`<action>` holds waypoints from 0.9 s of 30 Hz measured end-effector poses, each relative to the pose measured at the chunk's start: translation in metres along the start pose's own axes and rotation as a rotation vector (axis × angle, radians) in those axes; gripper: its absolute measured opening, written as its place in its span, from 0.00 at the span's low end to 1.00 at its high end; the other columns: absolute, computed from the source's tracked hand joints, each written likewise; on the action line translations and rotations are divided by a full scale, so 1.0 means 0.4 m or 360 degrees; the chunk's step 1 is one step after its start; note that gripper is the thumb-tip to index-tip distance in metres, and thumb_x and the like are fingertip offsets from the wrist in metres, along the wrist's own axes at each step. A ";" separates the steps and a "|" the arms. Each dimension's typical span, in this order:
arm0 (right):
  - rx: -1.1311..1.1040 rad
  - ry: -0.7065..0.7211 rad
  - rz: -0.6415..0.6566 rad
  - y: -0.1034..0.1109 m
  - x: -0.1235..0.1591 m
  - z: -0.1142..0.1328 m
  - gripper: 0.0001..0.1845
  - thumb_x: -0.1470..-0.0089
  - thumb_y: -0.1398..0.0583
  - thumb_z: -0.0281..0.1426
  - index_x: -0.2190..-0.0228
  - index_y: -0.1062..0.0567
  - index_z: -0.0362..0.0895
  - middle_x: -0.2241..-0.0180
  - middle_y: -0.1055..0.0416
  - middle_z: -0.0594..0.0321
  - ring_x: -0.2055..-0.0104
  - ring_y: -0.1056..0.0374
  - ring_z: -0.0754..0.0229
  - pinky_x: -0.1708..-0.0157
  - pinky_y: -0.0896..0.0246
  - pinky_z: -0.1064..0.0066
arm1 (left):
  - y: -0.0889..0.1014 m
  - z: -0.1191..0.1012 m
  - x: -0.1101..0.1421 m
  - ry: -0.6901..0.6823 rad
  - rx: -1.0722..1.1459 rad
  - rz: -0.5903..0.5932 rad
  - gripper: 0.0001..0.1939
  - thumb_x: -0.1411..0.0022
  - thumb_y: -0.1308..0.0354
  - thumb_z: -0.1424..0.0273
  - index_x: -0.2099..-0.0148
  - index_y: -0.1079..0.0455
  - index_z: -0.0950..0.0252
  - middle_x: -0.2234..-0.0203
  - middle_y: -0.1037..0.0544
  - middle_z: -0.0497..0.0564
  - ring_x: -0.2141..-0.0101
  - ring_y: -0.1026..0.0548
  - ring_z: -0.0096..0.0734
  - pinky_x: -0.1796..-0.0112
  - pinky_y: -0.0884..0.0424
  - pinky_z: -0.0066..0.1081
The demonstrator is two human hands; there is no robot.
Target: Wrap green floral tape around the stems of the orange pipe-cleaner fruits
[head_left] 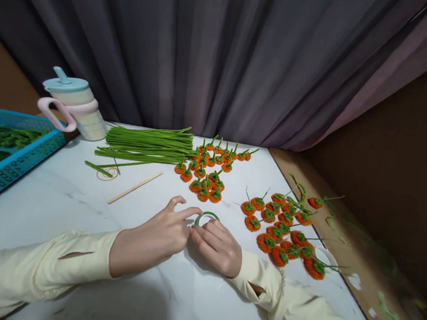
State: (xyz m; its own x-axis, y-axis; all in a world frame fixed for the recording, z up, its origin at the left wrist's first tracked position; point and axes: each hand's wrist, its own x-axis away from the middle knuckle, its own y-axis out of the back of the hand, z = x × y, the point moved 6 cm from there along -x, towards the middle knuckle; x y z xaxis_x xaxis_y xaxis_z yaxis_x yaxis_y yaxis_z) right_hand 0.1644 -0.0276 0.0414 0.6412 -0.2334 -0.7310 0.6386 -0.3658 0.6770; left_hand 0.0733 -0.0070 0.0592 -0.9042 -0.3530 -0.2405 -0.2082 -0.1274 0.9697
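"What is at the centre?"
"One roll of green tape (208,213), low in the middle of the white table (65,212). The right hand (218,246) curls its fingers around the near side."
"And the left hand (158,232)?"
"Fingers partly spread, one reaching the roll's rim; I cannot tell whether it pinches anything."
"Farther out?"
"Two clusters of orange knitted pieces (266,243): about seventeen rightward, the other too crowded to count. One wooden stick (135,188), one pile of green stems (148,143), one cup (87,115), one blue basket (21,164)."
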 end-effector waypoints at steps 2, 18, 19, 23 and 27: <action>0.0029 0.0013 0.0008 0.001 0.000 0.003 0.08 0.45 0.45 0.18 0.61 0.32 0.33 0.69 0.26 0.51 0.71 0.35 0.59 0.72 0.41 0.65 | -0.004 0.000 0.001 -0.0008 -0.0013 0.0001 0.12 0.48 0.45 0.83 0.80 0.37 0.67 0.77 0.24 0.51 0.51 0.36 0.42 0.54 0.55 0.45; -0.0155 -0.0262 -0.0012 -0.012 0.007 -0.014 0.10 0.44 0.47 0.18 0.59 0.33 0.34 0.70 0.27 0.51 0.72 0.40 0.60 0.74 0.44 0.67 | -0.014 0.023 0.004 0.0135 0.0026 0.0063 0.09 0.47 0.46 0.84 0.75 0.34 0.67 0.79 0.26 0.49 0.52 0.34 0.37 0.53 0.54 0.43; -0.0143 -0.0232 -0.0011 -0.011 0.007 -0.012 0.10 0.44 0.47 0.18 0.59 0.33 0.34 0.69 0.27 0.50 0.72 0.39 0.59 0.74 0.44 0.66 | -0.018 0.022 0.006 0.0126 0.0020 0.0080 0.09 0.49 0.46 0.85 0.75 0.34 0.67 0.79 0.26 0.49 0.52 0.34 0.38 0.53 0.54 0.43; -0.0079 -0.0114 -0.0008 -0.009 0.008 -0.001 0.13 0.45 0.46 0.17 0.56 0.34 0.32 0.68 0.27 0.49 0.70 0.37 0.58 0.72 0.42 0.64 | -0.031 0.018 0.011 0.0055 -0.0032 0.0120 0.09 0.49 0.47 0.84 0.76 0.35 0.67 0.77 0.25 0.52 0.52 0.35 0.40 0.51 0.54 0.44; -0.0142 -0.0135 -0.0023 -0.009 0.012 -0.004 0.14 0.45 0.46 0.17 0.56 0.34 0.32 0.68 0.27 0.48 0.70 0.36 0.58 0.73 0.42 0.65 | -0.029 0.019 0.012 0.0046 -0.0126 0.0071 0.10 0.46 0.45 0.83 0.77 0.35 0.67 0.76 0.25 0.52 0.53 0.35 0.40 0.51 0.53 0.45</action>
State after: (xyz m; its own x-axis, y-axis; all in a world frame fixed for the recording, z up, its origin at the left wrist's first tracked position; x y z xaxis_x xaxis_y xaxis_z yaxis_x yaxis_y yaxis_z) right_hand 0.1660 -0.0261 0.0355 0.5960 -0.3055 -0.7426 0.6852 -0.2888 0.6687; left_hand 0.0686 0.0000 0.0471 -0.9006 -0.3862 -0.1995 -0.1369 -0.1835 0.9734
